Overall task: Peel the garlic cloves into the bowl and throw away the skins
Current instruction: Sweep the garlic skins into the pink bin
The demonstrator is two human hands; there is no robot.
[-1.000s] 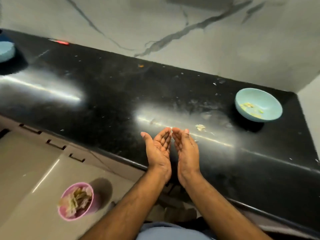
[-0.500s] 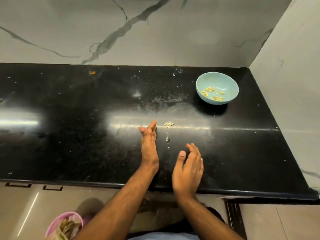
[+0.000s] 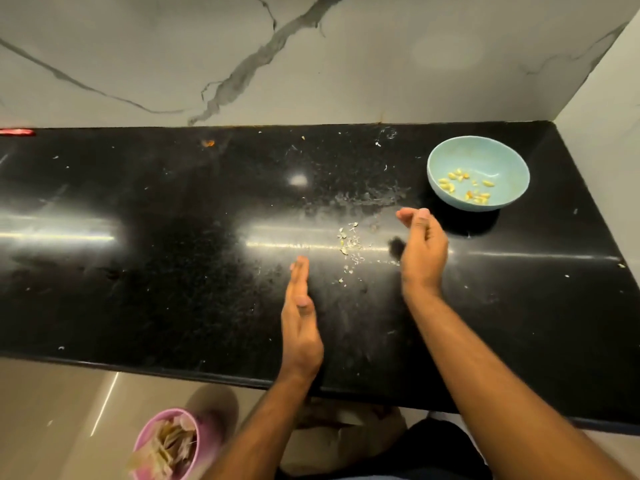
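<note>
Leftmost, a thin red object (image 3: 17,132) is seen at the far edge of the black table (image 3: 138,271), against the marble wall (image 3: 311,64); what it is cannot be told. Below the table's near edge, on the floor, one pink bin (image 3: 166,445) is noted, filled with papery garlic skins (image 3: 169,445). A small orange speck (image 3: 208,143) lies near the back of the table.

The left hand (image 3: 300,327) is held edge-on over the table, fingers straight and together, thumb resting along the palm; its grip is released and nothing is held. Just right of its fingertips, one loose scatter of skin scraps (image 3: 349,244) is recorded on the table, between the two hands, touching neither. Finer flecks are spread further back and across the surface; these are too small to count.

The right hand (image 3: 420,251) is raised above the table just right of the scraps, fingers loosely curved, motion-blurred; nothing is seen in its grip.

Beyond it, near the right-hand corner, one pale blue bowl (image 3: 446,188) stands on the table, apart from the hand. Peeled garlic cloves (image 3: 465,187) lie in its bottom, roughly a dozen pieces; an exact count is not possible.

Nothing stands between either hand and the scraps.
</note>
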